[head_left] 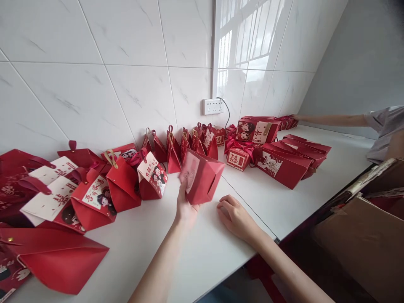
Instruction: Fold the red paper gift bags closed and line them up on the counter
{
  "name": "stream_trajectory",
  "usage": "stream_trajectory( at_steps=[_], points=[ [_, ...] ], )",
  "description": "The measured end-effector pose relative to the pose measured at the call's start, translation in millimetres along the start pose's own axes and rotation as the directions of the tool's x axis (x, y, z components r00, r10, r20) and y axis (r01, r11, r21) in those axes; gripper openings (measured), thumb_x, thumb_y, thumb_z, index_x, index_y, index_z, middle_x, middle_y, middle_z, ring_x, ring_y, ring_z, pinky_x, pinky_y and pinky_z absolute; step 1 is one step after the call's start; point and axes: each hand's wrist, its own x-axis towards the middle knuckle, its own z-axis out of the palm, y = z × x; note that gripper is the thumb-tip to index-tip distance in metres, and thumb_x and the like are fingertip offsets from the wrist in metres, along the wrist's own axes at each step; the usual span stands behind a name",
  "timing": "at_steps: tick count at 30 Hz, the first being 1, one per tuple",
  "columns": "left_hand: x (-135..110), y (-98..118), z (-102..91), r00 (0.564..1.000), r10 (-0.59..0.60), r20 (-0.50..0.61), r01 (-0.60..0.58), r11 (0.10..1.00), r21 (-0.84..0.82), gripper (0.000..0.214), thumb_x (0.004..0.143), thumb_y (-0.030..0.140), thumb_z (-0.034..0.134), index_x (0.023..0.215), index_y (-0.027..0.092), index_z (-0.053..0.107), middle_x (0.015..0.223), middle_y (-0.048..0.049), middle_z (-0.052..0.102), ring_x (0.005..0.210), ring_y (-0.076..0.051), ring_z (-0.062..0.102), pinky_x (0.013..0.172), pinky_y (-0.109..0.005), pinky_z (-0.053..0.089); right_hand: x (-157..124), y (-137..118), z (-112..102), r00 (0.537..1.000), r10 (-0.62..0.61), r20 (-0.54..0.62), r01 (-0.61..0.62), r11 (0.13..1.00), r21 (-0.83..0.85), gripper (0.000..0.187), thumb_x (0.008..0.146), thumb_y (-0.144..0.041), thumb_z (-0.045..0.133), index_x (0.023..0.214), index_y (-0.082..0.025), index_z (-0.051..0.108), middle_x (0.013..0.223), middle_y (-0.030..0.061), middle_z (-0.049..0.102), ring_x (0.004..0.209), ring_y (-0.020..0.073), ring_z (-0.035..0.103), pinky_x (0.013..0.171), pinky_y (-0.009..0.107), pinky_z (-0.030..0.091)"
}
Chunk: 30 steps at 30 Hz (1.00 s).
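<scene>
My left hand [185, 206] grips a red paper gift box [202, 176] from below and tilts it above the white counter [176, 248]. Just to its right my right hand [235, 216] rests on the counter with fingers curled and nothing visible in them. A row of small red folded gift boxes [176, 151] stands behind along the tiled wall.
Larger red gift bags with white labels [63, 193] crowd the left side. Flat red boxes [284, 162] lie at the right. Another person's arm [331, 120] reaches along the far counter. A cardboard box [366, 240] stands low at the right. A wall socket [213, 106] has a cable.
</scene>
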Motion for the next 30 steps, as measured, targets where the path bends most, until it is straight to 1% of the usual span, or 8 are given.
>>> stream_trajectory(
  at_steps=[5, 10, 13, 15, 18, 20, 25, 30],
  points=[
    [13, -9, -14.9, 0.908, 0.343, -0.241, -0.209, 0.869, 0.449, 0.049, 0.071, 0.034, 0.068, 0.113, 0.019, 0.048, 0.133, -0.0154, 0.050, 0.135, -0.031, 0.037, 0.112, -0.048, 0.029, 2, 1, 3, 0.999, -0.015, -0.034, 0.015, 1.000, -0.002, 0.017, 0.087, -0.011, 0.047, 0.093, -0.014, 0.063, 0.099, 0.0136, 0.061, 0.088, 0.0235, 0.065, 0.081, 0.040, 0.057],
    [29, -23, -24.7, 0.870, 0.391, -0.301, -0.069, 0.700, 0.711, 0.060, 0.067, 0.028, 0.067, 0.117, 0.005, 0.043, 0.129, -0.0317, 0.044, 0.130, -0.051, 0.034, 0.101, -0.074, 0.019, 3, -2, 3, 0.998, -0.004, -0.055, 0.004, 1.000, 0.003, 0.017, 0.082, -0.007, 0.052, 0.091, -0.014, 0.063, 0.097, 0.0117, 0.062, 0.087, 0.0223, 0.064, 0.080, 0.038, 0.057],
    [27, -25, -22.4, 0.816, 0.482, -0.321, -0.068, 0.630, 0.773, 0.081, 0.067, 0.037, 0.067, 0.130, 0.002, 0.031, 0.142, -0.0346, 0.028, 0.136, -0.050, 0.022, 0.103, -0.072, 0.018, 3, -3, 2, 0.999, -0.003, -0.052, 0.004, 1.000, 0.007, 0.017, 0.081, -0.006, 0.053, 0.093, -0.015, 0.063, 0.098, 0.0109, 0.062, 0.088, 0.0220, 0.064, 0.080, 0.037, 0.057],
    [21, -26, -20.6, 0.769, 0.598, -0.225, -0.224, 0.581, 0.782, 0.076, 0.070, 0.040, 0.064, 0.130, 0.006, 0.032, 0.143, -0.0295, 0.029, 0.138, -0.044, 0.022, 0.108, -0.066, 0.018, 3, -3, 2, 0.999, 0.003, -0.050, -0.002, 1.000, 0.014, 0.018, 0.081, -0.006, 0.053, 0.093, -0.016, 0.062, 0.098, 0.0107, 0.062, 0.089, 0.0219, 0.064, 0.080, 0.037, 0.057],
    [12, -32, -17.0, 0.815, 0.565, 0.132, -0.511, 0.591, 0.624, 0.038, 0.073, 0.035, 0.059, 0.106, 0.017, 0.053, 0.119, -0.0175, 0.054, 0.126, -0.035, 0.044, 0.109, -0.055, 0.028, 3, -3, 2, 0.998, 0.000, -0.059, 0.000, 1.000, 0.006, 0.018, 0.082, -0.005, 0.052, 0.093, -0.016, 0.062, 0.097, 0.0103, 0.062, 0.088, 0.0219, 0.064, 0.080, 0.037, 0.057],
    [11, -39, -13.7, 0.855, 0.438, 0.277, -0.516, 0.667, 0.538, 0.024, 0.073, 0.032, 0.059, 0.094, 0.020, 0.059, 0.109, -0.0126, 0.060, 0.118, -0.032, 0.052, 0.104, -0.050, 0.039, 2, -3, 2, 0.998, -0.013, -0.066, 0.012, 1.000, -0.002, 0.019, 0.082, -0.005, 0.051, 0.093, -0.016, 0.062, 0.096, 0.0104, 0.062, 0.087, 0.0220, 0.064, 0.080, 0.038, 0.057],
    [33, -57, -14.8, 0.950, 0.299, 0.094, -0.301, 0.787, 0.539, 0.047, 0.079, 0.030, 0.054, 0.124, 0.018, 0.047, 0.136, -0.0172, 0.049, 0.134, -0.031, 0.043, 0.102, -0.045, 0.045, 1, -3, 2, 0.999, -0.005, -0.051, 0.005, 1.000, 0.005, 0.018, 0.083, -0.006, 0.049, 0.091, -0.016, 0.061, 0.098, 0.0114, 0.062, 0.084, 0.0227, 0.065, 0.076, 0.040, 0.059],
    [69, -58, -35.5, 0.964, 0.266, 0.016, -0.240, 0.839, 0.488, 0.071, 0.083, 0.034, 0.051, 0.145, 0.023, 0.018, 0.150, -0.0176, 0.034, 0.144, -0.028, 0.024, 0.113, -0.045, 0.032, 2, -4, 0, 0.999, -0.013, -0.053, 0.013, 1.000, 0.009, 0.019, 0.083, -0.005, 0.048, 0.090, -0.017, 0.061, 0.097, 0.0120, 0.062, 0.086, 0.0234, 0.065, 0.077, 0.040, 0.060]
  ],
)
